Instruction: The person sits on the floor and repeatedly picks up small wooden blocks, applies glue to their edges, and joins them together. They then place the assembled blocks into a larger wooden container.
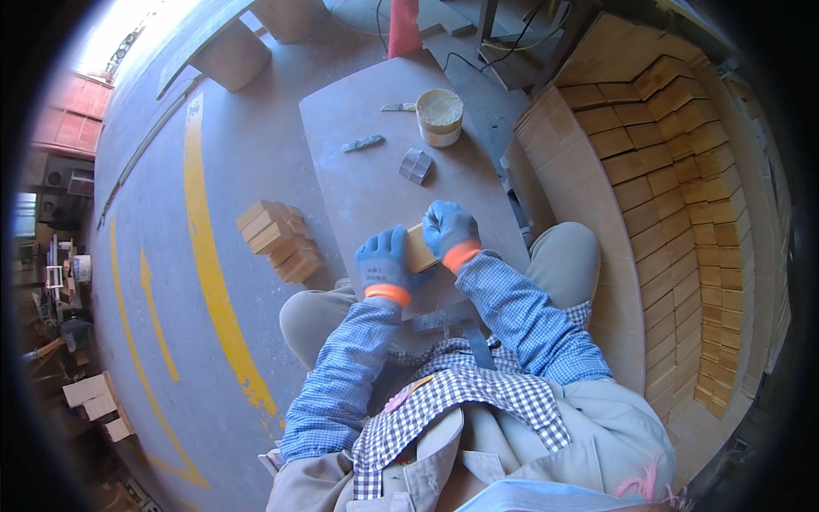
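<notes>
A pale wooden block (pixel 419 248) lies between my two hands over the near part of the board-topped table. My left hand (pixel 383 260), in a blue-grey glove with an orange cuff, is closed round the block's left end. My right hand (pixel 450 229), gloved the same way, is closed in a fist at its right end; whatever its fingers pinch is hidden. Beyond my hands sit a grey faceted piece (pixel 416 166), a flat narrow strip with a worn grey surface (pixel 363 143), and a tub of pale paste (pixel 439 117) with a spatula (pixel 397 107) beside it.
A large open cardboard box (pixel 584 179) at my right holds rows of stacked wooden blocks (pixel 657 183). More blocks (pixel 279 239) are piled on the floor left of the table (pixel 333 128). Yellow lines (pixel 213 256) mark the floor; a red post (pixel 404 30) stands at the far end.
</notes>
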Demonstrator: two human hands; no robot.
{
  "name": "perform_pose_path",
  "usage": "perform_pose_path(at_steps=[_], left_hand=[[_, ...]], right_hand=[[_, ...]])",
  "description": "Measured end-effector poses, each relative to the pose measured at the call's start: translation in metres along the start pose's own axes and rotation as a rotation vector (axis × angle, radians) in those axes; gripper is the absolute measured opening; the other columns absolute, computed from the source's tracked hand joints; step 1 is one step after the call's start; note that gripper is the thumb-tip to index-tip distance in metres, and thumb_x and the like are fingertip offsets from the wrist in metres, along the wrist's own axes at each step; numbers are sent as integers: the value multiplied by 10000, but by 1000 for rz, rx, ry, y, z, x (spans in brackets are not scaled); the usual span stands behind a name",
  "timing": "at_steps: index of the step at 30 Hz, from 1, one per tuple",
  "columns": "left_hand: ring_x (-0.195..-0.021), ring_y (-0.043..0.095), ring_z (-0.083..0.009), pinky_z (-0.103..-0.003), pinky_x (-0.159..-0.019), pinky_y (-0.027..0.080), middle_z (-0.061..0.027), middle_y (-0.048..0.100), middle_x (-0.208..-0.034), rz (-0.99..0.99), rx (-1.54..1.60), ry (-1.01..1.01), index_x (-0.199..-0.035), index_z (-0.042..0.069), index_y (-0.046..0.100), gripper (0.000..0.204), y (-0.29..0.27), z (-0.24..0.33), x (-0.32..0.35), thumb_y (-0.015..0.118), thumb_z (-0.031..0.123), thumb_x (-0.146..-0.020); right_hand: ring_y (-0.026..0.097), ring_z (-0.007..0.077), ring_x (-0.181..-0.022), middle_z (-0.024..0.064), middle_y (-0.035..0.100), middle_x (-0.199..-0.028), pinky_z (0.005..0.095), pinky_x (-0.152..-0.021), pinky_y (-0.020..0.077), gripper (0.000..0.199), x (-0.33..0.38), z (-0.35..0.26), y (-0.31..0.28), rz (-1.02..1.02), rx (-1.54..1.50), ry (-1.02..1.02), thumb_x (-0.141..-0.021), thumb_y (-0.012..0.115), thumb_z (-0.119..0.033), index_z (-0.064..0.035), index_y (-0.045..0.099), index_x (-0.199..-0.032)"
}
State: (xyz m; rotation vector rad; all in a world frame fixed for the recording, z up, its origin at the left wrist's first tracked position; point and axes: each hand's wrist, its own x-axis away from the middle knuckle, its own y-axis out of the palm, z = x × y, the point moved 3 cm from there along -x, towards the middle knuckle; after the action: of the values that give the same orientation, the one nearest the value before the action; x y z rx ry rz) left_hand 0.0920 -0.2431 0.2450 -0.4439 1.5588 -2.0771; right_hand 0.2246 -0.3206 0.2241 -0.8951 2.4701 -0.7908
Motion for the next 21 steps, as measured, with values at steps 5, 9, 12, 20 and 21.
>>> perform_pose_path(at_steps=[5, 9, 12, 20, 21], left_hand=[[-1069, 582, -312, -436, -916, 449, -108, 597, -1171, -6, -37, 6, -1270, 111, 510, 812, 1, -2, -2, 824, 500, -631], [-1069, 580, -309, -442, -927, 440, -110, 592, -1179, -26, -27, 22, -1269, 110, 510, 819, 0, 0, -1, 828, 506, -626], [-1059, 577, -293, -437, -914, 434, -85, 590, -1150, -5, -16, 17, -1229, 122, 513, 771, -4, 3, 0, 835, 463, -617], [-1094, 576, -310, -442, -937, 433, -115, 594, -1184, -50, -30, 23, -1280, 109, 489, 837, -1, 2, -3, 835, 496, -624], [-1099, 575, -310, -442, -939, 433, -116, 594, -1188, -41, -25, 25, -1280, 110, 488, 834, -1, 1, -2, 839, 484, -622]], right_hand=[[617, 390, -759, 168, 625, -800, 473, -670, 504, 124, 27, 6, -11, -125, 33, 55, -838, 663, -182, -104, 584, -783], [595, 287, -642, 133, 626, -737, 394, -622, 494, 192, 18, 21, 1, -221, -70, 272, -856, 677, -203, -73, 567, -765], [592, 270, -639, 154, 646, -751, 393, -652, 506, 231, -2, 34, 15, -185, -266, 277, -859, 696, -276, -68, 609, -816], [528, 83, -687, 10, 628, -743, 305, -653, 489, 162, 23, 72, 25, -434, -651, 468, -866, 715, -213, -69, 649, -832], [528, 85, -686, 12, 628, -744, 307, -653, 489, 160, 15, 72, 29, -425, -674, 447, -866, 714, -212, -69, 650, -837]])
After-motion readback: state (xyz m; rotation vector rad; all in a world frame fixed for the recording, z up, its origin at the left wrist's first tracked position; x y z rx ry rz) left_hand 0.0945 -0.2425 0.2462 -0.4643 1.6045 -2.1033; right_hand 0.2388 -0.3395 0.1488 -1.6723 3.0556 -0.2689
